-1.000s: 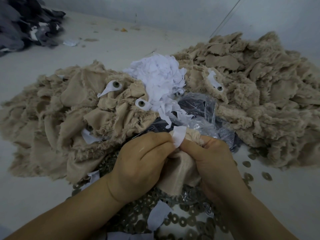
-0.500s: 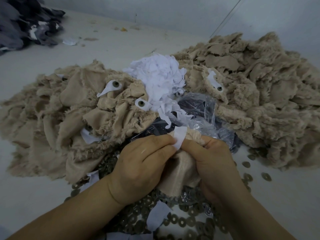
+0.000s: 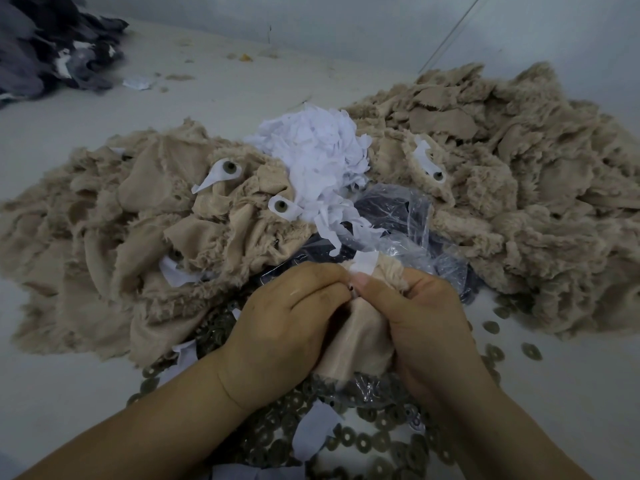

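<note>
My left hand (image 3: pixel 291 327) and my right hand (image 3: pixel 419 320) meet at the fingertips over a beige plush fabric piece (image 3: pixel 360 344), both gripping it. A white felt patch (image 3: pixel 364 262) sticks up from the fabric just above my thumbs. A small dark part (image 3: pixel 352 291) shows between the fingertips; what it is cannot be told. Grey washers (image 3: pixel 363 441) lie in a heap under my wrists.
Beige plush pieces with eyes on white patches (image 3: pixel 227 169) are heaped at the left; a bigger beige heap (image 3: pixel 519 188) lies at the right. White felt scraps (image 3: pixel 318 150) and a clear plastic bag (image 3: pixel 408 223) sit behind my hands. Dark fabric (image 3: pixel 45 46) is piled far left.
Both hands stay on the plush piece in nearly the same place; the fingertips have pressed closer together below the white patch.
</note>
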`<state>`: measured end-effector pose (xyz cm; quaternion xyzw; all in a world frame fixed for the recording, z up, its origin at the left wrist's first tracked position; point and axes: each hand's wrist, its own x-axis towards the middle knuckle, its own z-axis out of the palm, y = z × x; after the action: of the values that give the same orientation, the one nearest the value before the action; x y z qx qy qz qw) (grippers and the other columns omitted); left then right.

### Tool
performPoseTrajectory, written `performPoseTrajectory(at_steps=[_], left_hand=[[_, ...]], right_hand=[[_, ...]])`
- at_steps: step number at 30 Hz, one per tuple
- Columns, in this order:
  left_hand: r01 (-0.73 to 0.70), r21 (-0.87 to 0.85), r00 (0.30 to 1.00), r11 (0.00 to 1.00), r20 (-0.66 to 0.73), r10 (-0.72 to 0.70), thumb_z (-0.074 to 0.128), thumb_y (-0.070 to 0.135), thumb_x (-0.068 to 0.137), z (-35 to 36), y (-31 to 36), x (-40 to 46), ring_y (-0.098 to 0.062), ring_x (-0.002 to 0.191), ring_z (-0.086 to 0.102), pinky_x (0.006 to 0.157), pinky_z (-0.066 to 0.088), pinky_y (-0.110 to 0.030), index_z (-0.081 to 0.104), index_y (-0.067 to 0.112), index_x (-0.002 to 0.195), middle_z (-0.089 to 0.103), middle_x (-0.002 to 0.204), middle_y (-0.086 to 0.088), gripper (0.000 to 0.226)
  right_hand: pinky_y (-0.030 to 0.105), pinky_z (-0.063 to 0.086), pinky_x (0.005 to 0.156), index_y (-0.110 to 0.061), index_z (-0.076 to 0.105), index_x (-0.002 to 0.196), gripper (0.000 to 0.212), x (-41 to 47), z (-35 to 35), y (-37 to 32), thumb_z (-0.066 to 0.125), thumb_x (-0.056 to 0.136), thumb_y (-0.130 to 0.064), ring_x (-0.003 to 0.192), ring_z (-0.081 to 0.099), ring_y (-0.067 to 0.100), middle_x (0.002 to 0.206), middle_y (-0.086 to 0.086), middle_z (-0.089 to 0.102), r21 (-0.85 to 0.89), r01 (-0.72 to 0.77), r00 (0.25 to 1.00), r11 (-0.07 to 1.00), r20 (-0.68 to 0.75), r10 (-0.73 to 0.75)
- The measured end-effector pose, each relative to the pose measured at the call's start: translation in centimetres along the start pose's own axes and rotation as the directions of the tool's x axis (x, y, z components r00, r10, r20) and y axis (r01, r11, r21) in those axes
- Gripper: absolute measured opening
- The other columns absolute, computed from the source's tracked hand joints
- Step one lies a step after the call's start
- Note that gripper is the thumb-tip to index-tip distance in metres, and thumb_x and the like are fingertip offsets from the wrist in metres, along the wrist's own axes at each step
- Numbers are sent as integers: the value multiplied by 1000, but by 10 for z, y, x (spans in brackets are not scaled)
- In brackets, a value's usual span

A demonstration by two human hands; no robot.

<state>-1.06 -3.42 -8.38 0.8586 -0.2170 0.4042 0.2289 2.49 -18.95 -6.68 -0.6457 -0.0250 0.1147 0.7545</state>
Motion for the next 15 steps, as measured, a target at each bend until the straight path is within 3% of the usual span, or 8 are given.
performPoseTrajectory(at_steps=[3,6,9,11,15], left_hand=[[64,-44,994,997,89,-60,60,1,90,-5,-1,6,-18,92,62,87,51,-22,75,-2,93,70,99,-13,16],[214,-195,968,957,174,-181,65,3,89,-13,-1,10,-11,87,63,83,49,-18,74,5,86,69,92,-2,9],[417,-353,907,838,215,-361,66,18,87,-16,5,12,-12,80,64,73,52,-24,71,9,79,68,83,4,13],[534,-406,844,741,217,-490,72,17,83,-14,10,11,-14,78,65,69,54,-32,69,13,78,67,81,7,7],[571,-463,814,678,207,-543,77,3,81,-14,14,12,-13,92,65,78,55,-31,73,18,97,67,94,11,22]], right_hand=[[50,60,71,-11,78,83,5,0,0,2,76,84,-16,81,71,43,79,13,76,-113,74,996,991,-46,-80],[53,60,72,-11,76,80,6,-1,1,1,77,83,-17,79,71,40,76,11,76,-183,108,992,977,-48,-119],[48,62,71,-14,77,82,3,-1,0,1,76,83,-17,79,73,33,79,8,77,-188,110,993,976,-31,-118],[42,63,71,-18,76,86,4,-2,1,0,77,82,-17,80,75,25,83,5,77,-166,98,995,981,-13,-102],[35,61,74,-22,68,105,25,-1,2,0,77,82,-17,89,74,18,97,1,77,-120,60,998,991,-3,-60]])
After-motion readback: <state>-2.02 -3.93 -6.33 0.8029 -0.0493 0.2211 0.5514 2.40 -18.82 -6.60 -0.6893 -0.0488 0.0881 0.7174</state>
